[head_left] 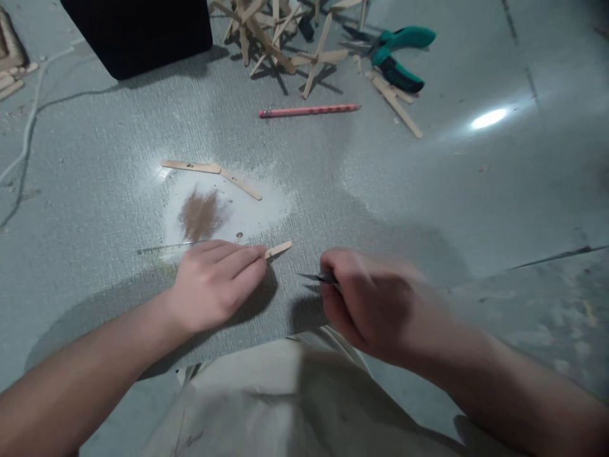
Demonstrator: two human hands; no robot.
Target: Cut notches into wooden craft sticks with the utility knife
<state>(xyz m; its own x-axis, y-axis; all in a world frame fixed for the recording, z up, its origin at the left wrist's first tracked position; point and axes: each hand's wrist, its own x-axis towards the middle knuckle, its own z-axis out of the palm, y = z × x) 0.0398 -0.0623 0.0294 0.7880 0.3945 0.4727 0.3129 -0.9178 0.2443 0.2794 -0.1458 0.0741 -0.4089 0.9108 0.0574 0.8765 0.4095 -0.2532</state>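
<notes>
Left hand [219, 279]: closed in a pinch on a small wooden stick [280, 248], just in from the desk's near edge. Stick's free end pokes out toward the right hand; looks notched right at the fingertips, rest hidden.

Right hand [366, 295]: fist round a thin blade [311, 277], tip aimed left, apart from the stick. Hand a bit blurred, also by the near edge.

Handling, my read: stick is very light, stiff lengthwise, dry, not slippery. Brittle across the notch; could split along the grain. Best grip: flat faces, close behind the notch, fingertips off the blade line.

Outward: clear ruler [162, 249] partly behind the left hand. Farther from the near edge, brown dust [202, 214] on a white patch, then two notched sticks [190, 167] end to end.

Toward the desk's far side: pink pencil [309, 111], stick assemblies [266, 38], green-handled pliers [404, 38] by loose sticks [397, 108]. Black box-like object [143, 38] far left, cable [33, 120] beyond it to the left.
</notes>
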